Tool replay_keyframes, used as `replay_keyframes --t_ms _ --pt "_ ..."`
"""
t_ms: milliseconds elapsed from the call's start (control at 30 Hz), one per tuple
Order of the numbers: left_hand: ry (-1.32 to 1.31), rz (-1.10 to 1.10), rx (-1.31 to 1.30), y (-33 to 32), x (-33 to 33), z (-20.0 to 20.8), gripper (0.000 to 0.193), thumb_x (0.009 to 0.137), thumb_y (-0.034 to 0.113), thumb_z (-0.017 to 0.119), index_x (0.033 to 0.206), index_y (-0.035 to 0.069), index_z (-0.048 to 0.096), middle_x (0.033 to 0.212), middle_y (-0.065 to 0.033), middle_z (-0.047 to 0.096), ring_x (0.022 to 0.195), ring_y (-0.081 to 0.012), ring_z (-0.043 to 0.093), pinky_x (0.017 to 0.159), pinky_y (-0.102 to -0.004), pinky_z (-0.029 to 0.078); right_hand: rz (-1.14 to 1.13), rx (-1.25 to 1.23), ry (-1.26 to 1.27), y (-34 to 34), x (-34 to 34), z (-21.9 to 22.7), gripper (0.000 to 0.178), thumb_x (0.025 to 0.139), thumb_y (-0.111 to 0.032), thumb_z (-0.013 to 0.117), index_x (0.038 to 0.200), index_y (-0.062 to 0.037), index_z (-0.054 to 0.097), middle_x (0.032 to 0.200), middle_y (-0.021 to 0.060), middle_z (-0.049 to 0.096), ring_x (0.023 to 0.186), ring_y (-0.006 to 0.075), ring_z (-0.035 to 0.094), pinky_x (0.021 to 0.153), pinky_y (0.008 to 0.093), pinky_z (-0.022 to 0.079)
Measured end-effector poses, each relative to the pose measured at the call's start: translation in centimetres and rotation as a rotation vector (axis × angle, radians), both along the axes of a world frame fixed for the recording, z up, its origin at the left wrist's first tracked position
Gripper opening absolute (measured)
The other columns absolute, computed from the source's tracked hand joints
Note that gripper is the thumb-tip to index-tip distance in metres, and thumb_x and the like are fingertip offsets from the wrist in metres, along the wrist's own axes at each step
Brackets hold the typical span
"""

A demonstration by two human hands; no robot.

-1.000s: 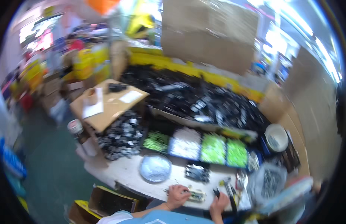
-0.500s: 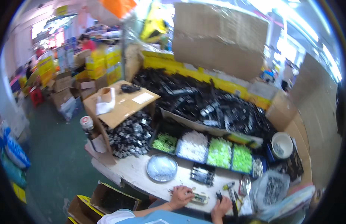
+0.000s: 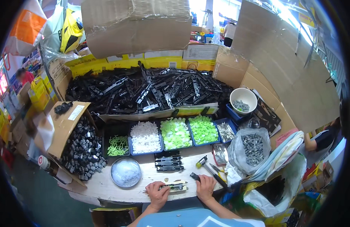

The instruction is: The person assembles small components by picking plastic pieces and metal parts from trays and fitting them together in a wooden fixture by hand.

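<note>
My left hand (image 3: pixel 157 194) rests on the white worktable (image 3: pixel 95 185), its fingers bent over one end of a small light-coloured block with a dark part lying along it (image 3: pixel 176 187). To the right, my right hand (image 3: pixel 206 187) has closed on a short black piece (image 3: pixel 195 176), whose kind I cannot make out. Several long black slotted parts (image 3: pixel 169 163) lie in a stack just beyond the block. A round metal dish (image 3: pixel 125 172) with whitish contents stands left of them. By my right hand lie a hammer (image 3: pixel 212 172) and a yellow-handled tool (image 3: pixel 222 175).
Blue trays of white pieces (image 3: pixel 145 137) and green pieces (image 3: pixel 176 133) line the back. Behind them is a large heap of black parts (image 3: pixel 152 89). Small dark blocks (image 3: pixel 84 151) fill a carton at left. A bag of grey parts (image 3: pixel 252 149) and a white bucket (image 3: pixel 243 101) stand right.
The whole view has swung to the right and steadied, so the bench sits further left in the picture. Both hands stay at the same spots, the right one still holding the black piece.
</note>
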State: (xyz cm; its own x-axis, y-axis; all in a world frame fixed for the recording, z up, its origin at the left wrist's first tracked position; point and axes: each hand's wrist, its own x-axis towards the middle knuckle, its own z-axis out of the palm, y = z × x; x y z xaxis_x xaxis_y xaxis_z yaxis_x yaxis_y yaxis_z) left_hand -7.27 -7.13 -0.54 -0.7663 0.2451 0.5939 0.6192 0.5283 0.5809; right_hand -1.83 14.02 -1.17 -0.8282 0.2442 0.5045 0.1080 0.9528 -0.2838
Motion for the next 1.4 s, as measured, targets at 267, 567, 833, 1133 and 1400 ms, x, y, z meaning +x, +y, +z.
replay_keyframes --t_ms 267,567,833,1133,1400 --pt "-0.007 0.020 0.018 0.4 -0.1 0.5 0.009 0.062 0.012 0.067 0.071 0.014 0.064 0.082 0.0008 0.054 0.083 -0.0189 0.049 0.076 -0.0366 0.029 0.003 0.005 -0.022 0.4 -0.2 0.2 0.030 0.072 -0.015 0.059 0.099 -0.0053 0.055 0.095 0.0090 0.053 0.090 0.0269 0.045 0.081 0.0410 0.029" --pt "0.017 0.024 0.024 -0.1 0.7 0.5 0.010 0.061 0.011 0.067 0.070 0.014 0.064 0.083 0.0005 0.054 0.084 -0.0194 0.049 0.077 -0.0367 0.029 -0.016 0.022 -0.019 -0.5 0.4 0.8 0.027 0.072 -0.015 0.059 0.097 -0.0038 0.056 0.096 0.0114 0.051 0.092 0.0293 0.044 0.082 0.0413 0.029" --pt "0.017 0.030 -0.031 -0.1 0.2 -0.9 0.006 0.065 0.014 0.065 0.070 0.015 0.063 0.086 -0.0039 0.054 0.083 -0.0237 0.048 0.072 -0.0397 0.031 0.017 0.047 -0.040 1.0 0.0 -1.3 0.022 0.079 -0.017 0.054 0.097 -0.0051 0.054 0.096 0.0132 0.052 0.095 0.0316 0.044 0.085 0.0436 0.029" --pt "-0.081 -0.021 0.109 -0.7 -0.8 -0.3 0.028 0.064 0.010 0.065 0.092 0.011 0.063 0.099 -0.0041 0.052 0.094 -0.0209 0.046 0.082 -0.0344 0.030 0.332 -0.140 0.035 -0.4 -1.3 4.7 0.028 0.076 -0.009 0.059 0.104 -0.0044 0.055 0.097 0.0098 0.054 0.092 0.0253 0.048 0.079 0.0358 0.030" --pt "-0.125 0.065 0.170 -4.0 1.3 -0.3 0.043 0.063 0.007 0.067 0.105 0.007 0.057 0.100 -0.0081 0.053 0.093 -0.0244 0.047 0.081 -0.0334 0.036 0.639 -0.027 -0.038 -6.0 -3.2 4.9 0.030 0.072 -0.009 0.062 0.101 -0.0068 0.056 0.094 0.0056 0.054 0.087 0.0224 0.048 0.077 0.0369 0.031"
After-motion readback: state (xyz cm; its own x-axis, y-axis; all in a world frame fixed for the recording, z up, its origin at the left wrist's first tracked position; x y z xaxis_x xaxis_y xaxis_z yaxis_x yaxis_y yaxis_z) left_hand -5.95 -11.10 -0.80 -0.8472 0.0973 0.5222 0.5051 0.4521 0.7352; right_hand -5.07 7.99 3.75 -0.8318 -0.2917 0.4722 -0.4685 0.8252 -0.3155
